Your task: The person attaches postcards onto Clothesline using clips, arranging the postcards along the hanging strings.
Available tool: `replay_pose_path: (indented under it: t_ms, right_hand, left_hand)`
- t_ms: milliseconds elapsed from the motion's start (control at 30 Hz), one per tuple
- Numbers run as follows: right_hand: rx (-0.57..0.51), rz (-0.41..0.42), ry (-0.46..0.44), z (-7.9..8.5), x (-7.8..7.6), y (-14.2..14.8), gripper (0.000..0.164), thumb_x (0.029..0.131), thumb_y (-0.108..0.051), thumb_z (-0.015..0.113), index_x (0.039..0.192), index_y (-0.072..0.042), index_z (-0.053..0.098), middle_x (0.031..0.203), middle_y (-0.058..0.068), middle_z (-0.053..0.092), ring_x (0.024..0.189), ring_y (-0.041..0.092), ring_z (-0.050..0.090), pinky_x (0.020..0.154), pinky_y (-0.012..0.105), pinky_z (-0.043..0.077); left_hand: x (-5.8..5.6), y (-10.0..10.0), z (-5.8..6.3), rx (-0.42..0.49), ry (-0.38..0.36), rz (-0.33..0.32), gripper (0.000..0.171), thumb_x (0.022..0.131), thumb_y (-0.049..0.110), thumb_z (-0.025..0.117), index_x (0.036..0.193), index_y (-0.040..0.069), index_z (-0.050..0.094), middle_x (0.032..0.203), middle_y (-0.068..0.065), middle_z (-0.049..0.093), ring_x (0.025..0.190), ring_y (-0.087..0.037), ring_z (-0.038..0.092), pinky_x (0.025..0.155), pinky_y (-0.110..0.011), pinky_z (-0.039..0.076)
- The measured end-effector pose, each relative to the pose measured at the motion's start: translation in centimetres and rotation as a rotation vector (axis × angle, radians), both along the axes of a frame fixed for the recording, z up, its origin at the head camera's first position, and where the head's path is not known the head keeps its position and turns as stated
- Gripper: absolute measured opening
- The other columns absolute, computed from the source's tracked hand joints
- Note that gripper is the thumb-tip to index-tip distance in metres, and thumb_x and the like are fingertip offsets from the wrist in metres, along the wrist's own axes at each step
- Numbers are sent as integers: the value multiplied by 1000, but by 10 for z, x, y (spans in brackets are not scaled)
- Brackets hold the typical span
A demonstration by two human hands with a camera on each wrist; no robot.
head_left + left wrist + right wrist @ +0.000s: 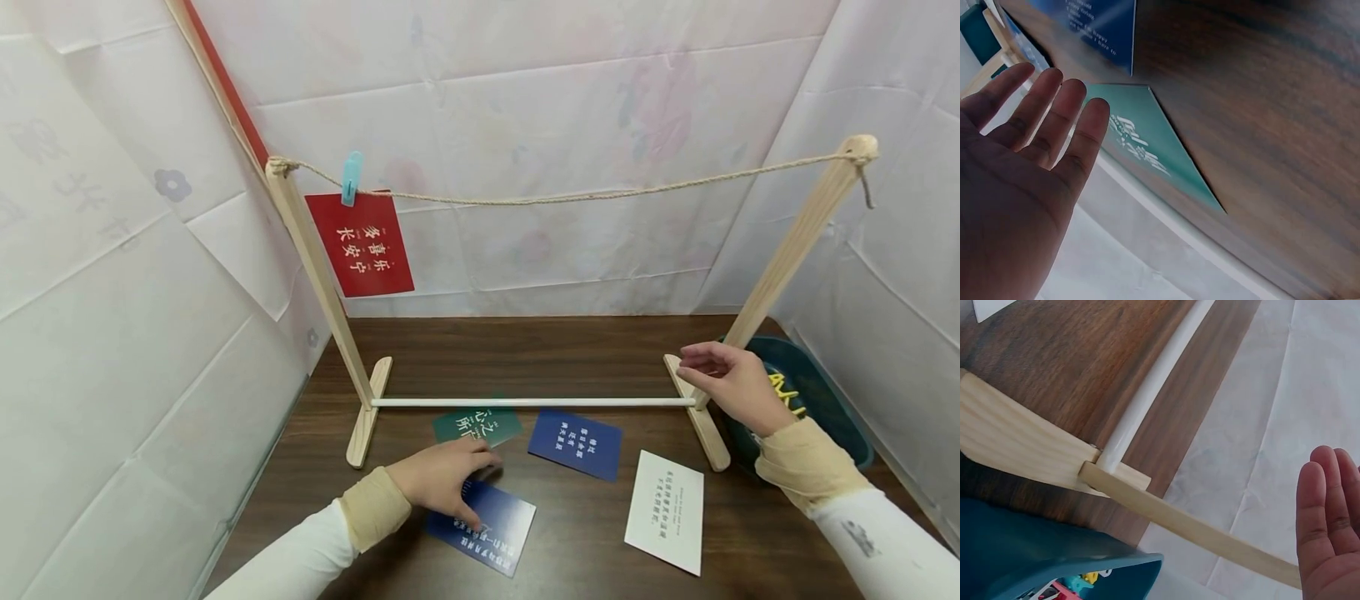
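My left hand (442, 477) hovers palm down, fingers loosely extended, over the far edge of a blue card (501, 527) with white writing. Just beyond its fingertips lies a green card (501, 423); in the left wrist view the fingers overlap that card's edge. My right hand (729, 385) is raised beside the foot of the right wooden post (795, 242), fingers slightly bent and nothing in them. From the string (540, 201) a red card (365, 246) hangs sideways, held by a light blue clothespin (351, 179) near the left post (318, 275).
Another blue card (576, 446) and a white card (666, 512) lie on the brown table (570, 550). A white rod (532, 402) joins the stand's feet. Behind the right hand, a dark teal bin (851, 433) contains small colourful items, yellow ones (783, 392) among them.
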State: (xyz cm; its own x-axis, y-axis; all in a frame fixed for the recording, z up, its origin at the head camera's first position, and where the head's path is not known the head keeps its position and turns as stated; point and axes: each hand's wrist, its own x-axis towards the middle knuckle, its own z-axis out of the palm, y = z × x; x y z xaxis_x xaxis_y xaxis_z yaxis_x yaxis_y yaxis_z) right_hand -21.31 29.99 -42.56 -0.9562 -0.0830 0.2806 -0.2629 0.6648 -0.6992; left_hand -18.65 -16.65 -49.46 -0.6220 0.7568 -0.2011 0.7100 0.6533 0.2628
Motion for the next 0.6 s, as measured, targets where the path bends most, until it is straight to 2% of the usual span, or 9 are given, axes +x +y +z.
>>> replay_pose_path:
  t_ms: [300,600]
  right_hand:
    - [-3,-17,-21,-8,5,7,30,102,-10,77,126,8,71,113,28,76,82,-8,62,72,12,55]
    - [4,-34,-32,-12,10,18,28,103,-11,76,124,8,72,114,29,76,83,-11,62,68,14,56]
  left_hand:
    - [3,2,-11,-52,-35,-36,99,74,63,96,154,16,61,151,1,57,142,-16,52,121,-36,47]
    - [5,4,-10,-96,9,-57,99,73,61,98,153,17,61,150,3,56,140,-15,50,122,-36,45]
